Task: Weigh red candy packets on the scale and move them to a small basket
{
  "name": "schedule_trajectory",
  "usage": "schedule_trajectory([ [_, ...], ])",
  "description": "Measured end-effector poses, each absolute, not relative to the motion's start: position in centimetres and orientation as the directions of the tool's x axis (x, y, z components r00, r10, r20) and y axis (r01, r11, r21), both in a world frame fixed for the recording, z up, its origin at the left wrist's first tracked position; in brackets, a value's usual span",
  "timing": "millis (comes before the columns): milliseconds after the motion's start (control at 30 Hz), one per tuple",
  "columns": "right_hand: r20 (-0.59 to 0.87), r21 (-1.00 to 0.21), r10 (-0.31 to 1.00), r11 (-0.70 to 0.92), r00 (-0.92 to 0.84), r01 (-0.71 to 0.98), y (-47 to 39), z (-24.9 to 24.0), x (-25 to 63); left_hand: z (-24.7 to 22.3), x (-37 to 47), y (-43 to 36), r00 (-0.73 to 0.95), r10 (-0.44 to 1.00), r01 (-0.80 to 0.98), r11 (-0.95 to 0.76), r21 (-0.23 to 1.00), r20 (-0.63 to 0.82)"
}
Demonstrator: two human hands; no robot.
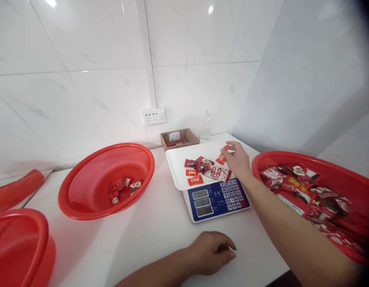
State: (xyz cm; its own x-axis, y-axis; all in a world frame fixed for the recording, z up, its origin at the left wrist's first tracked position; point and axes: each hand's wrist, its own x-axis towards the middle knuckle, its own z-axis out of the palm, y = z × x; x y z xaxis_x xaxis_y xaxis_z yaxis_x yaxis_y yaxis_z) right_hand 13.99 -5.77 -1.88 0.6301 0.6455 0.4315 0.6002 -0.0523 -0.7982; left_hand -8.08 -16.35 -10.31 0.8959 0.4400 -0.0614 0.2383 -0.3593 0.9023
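Note:
My right hand (237,159) pinches a small red wrapped candy (222,156) over the right side of the scale's white pan (178,159). Several wrapped candies (195,180) lie on the pan, along with a larger white-and-red packet (217,173). Below the pan, the digital scale (218,201) shows a blue keypad panel with three small displays, whose digits I cannot read. In front of the scale, my left hand (212,252) rests on the white table, loosely curled, with thumb and forefinger apart and nothing in it.
To the right stands a red basket (280,156) full of mixed packets. A red mesh basket (83,175) at left holds a few candies; another red basket (38,247) is nearer. Behind the scale sit a cardboard box (189,137) and a clear bottle (206,126) by the wall.

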Motion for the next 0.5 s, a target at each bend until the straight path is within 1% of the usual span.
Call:
schedule_trajectory([
  [267, 0.41, -0.824, 0.643, -0.042, 0.647, 0.564, -5.81, -2.07, 13.68, -10.1, -8.15, -16.34, 0.891, 0.446, 0.252, -0.34, 0.906, -0.081],
  [500, 0.404, -0.871, 0.636, 0.047, 0.657, 0.49, -6.54, -1.7, 14.01, -10.24, -8.16, -16.26, 0.89, 0.449, 0.254, -0.346, 0.903, -0.078],
])
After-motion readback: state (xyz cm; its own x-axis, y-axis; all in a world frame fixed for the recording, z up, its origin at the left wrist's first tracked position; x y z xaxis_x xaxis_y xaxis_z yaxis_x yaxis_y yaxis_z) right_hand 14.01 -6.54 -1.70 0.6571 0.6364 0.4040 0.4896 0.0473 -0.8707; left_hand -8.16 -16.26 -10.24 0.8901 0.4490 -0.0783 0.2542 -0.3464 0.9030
